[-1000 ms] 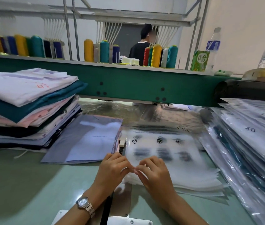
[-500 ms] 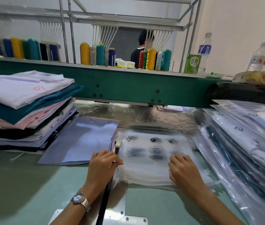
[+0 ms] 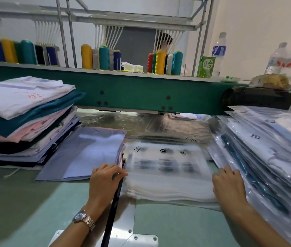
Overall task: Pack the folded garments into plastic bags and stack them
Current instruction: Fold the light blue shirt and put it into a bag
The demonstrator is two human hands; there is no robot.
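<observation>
A stack of empty plastic bags with black print lies in front of me on the green table. My left hand pinches the left edge of the top bag. At the stack's right edge, my right hand rests with its fingers loosely bent, close to the pile of packed garments. A light blue folded garment lies just left of the bags. Behind it rises a tall pile of folded garments in white, teal, pink and dark colours.
A green machine beam crosses behind the work area, with thread cones and water bottles on top. Loose clear plastic lies under the beam. A black strip and a metal plate sit near the table's front. A person stands behind the machine.
My hands were together at the front middle of the bag stack. They have spread apart, the left one to the left edge and the right one to the right edge.
</observation>
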